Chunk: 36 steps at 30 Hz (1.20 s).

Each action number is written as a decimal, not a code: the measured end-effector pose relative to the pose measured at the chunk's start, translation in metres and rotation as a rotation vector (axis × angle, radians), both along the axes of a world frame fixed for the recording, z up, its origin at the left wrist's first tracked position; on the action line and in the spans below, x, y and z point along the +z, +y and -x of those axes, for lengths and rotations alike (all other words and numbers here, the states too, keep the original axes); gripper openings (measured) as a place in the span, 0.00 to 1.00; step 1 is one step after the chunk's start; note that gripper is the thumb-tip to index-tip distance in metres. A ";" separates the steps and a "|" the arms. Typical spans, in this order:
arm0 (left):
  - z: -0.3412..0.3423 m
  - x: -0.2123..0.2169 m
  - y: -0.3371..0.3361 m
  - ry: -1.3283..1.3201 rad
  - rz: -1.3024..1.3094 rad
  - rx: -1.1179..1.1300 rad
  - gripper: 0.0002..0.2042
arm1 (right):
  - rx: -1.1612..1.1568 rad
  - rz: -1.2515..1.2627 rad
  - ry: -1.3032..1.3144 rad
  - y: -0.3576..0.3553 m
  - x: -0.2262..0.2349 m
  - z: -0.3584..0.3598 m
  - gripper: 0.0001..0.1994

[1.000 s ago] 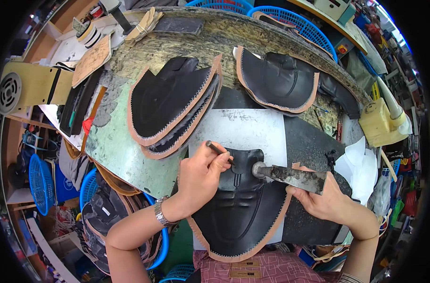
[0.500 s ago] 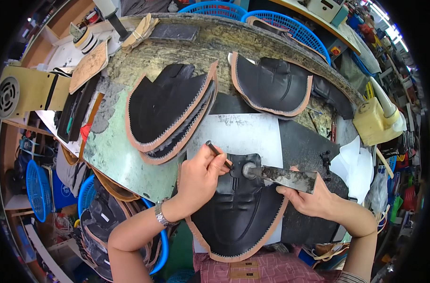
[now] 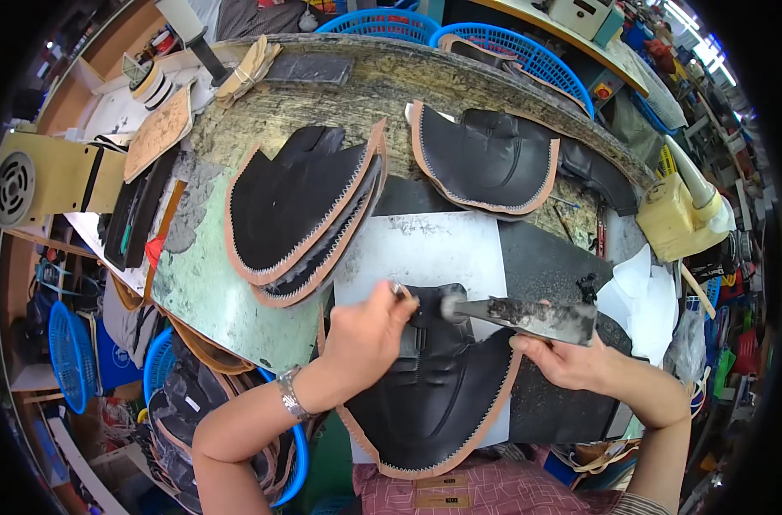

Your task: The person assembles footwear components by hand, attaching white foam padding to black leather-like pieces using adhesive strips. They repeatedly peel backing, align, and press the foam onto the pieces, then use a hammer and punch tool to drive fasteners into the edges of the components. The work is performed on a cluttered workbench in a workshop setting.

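A black leather shoe upper with a tan zigzag-stitched edge lies flat in front of me, its narrow tab pointing away. At the left side of that tab, my left hand is closed in a pinch round a short metal punch; its lower tip is hidden by my fingers. My right hand grips a hammer with a worn, dark-stained metal head. The hammer's round face hangs over the tab, just right of the punch and apart from it. Its handle is mostly hidden.
Stacked uppers lie at the left; more uppers lie at the far right. Under the work are a white sheet and a black mat. A yellowish container and white scraps stand right. A blue basket sits below left.
The punch has turned from a slant to pointing more toward the camera, and my left hand has rolled with it. The hammer has shifted slightly right and is blurred. The upper stays put.
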State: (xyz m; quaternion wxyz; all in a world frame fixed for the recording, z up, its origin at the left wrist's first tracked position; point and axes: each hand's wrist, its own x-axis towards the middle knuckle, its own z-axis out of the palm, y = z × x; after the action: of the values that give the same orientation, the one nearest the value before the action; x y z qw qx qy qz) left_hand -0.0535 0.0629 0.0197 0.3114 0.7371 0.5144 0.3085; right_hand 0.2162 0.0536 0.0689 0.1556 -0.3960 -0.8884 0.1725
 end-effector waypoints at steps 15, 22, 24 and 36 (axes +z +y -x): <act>-0.001 -0.025 -0.009 -0.073 -0.140 0.025 0.05 | -0.088 0.487 0.008 0.012 0.041 0.016 0.06; -0.014 0.003 0.008 -0.339 0.056 0.088 0.06 | -0.064 0.250 0.098 -0.006 -0.002 0.000 0.08; -0.009 0.003 0.010 -0.452 0.262 0.092 0.10 | -0.112 0.308 0.022 -0.006 -0.002 0.007 0.07; -0.012 -0.009 0.001 0.039 -0.528 -0.185 0.09 | 0.233 0.103 0.091 -0.012 0.016 -0.007 0.10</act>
State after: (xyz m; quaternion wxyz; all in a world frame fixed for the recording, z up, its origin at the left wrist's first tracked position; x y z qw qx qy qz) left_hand -0.0410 0.0643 0.0108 0.1255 0.8424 0.3526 0.3877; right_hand 0.2233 0.0415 0.0851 0.1540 -0.2892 -0.9105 0.2523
